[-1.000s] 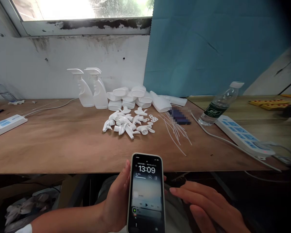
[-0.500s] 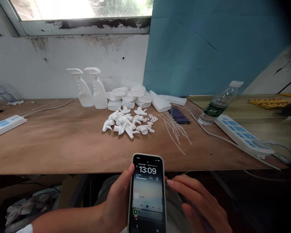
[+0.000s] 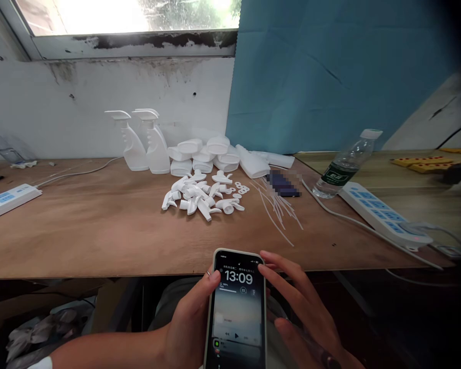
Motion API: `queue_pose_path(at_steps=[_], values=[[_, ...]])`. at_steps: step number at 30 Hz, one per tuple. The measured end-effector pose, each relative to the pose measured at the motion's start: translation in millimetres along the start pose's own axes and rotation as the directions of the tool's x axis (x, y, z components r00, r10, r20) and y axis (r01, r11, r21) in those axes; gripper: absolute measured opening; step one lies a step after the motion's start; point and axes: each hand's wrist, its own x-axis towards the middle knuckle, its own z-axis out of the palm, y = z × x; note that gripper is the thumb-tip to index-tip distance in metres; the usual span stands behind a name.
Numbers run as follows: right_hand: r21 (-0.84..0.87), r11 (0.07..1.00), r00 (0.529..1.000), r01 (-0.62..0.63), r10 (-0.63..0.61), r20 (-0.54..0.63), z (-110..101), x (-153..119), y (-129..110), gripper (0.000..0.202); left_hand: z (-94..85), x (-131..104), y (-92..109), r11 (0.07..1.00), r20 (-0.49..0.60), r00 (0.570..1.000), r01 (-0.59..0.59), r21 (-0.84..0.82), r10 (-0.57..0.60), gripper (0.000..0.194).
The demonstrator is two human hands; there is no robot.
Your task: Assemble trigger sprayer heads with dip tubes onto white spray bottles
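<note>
My left hand (image 3: 188,318) grips a smartphone (image 3: 236,320) in a pale case by its left side, thumb along the edge. The lit lock screen shows large clock digits and a media player. At the phone's upper right edge is my right hand (image 3: 307,307), its fingers stretched out and apart; the fingertips seem to touch the case corner. Beyond the phone, on the table, lies a pile of white spray trigger heads (image 3: 195,195), with small white rings (image 3: 241,188) and thin clear tubes (image 3: 278,207) to its right.
Two white spray bottles (image 3: 157,151) stand upright beside stacked white bottles (image 3: 203,154). On the right are a water bottle (image 3: 340,171), a power strip (image 3: 384,215) and its cable (image 3: 353,220). Another power strip (image 3: 13,200) lies left. The table's front edge (image 3: 100,275) runs before me.
The phone has shifted slightly right and down in my left hand. My right hand has moved up, bringing its fingertips to the phone's upper right corner.
</note>
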Motion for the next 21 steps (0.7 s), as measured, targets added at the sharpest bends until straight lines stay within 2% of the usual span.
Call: queue_pose_path(at_steps=[4,9,12,16,21], values=[[-0.015,1.0,0.997,-0.008,0.009,0.083,-1.6,-0.7,0.7,0.055,-0.2,-1.0,-0.1,1.0,-0.004,1.0,0.003,0.029,-0.002,0.05],[0.031,0.999,1.0,-0.021,0.021,0.003,2.4,0.2,-2.8,0.054,1.1,-2.0,0.6,0.999,-0.062,0.998,-0.012,0.051,0.016,0.046],[0.041,0.999,1.0,-0.01,0.009,0.028,3.0,0.8,-3.7,0.053,-0.4,-1.7,-1.0,0.995,-0.152,0.986,-0.061,0.073,0.072,0.037],[0.06,0.997,0.995,0.057,-0.061,0.076,1.5,0.7,-2.3,0.054,-1.9,-0.3,-3.7,0.989,-0.249,0.966,-0.034,0.141,0.069,0.037],[0.083,0.995,0.999,0.05,-0.052,0.016,3.4,0.6,-3.8,0.053,-0.9,-0.5,-4.0,0.986,-0.276,0.959,-0.019,0.164,0.064,0.037]])
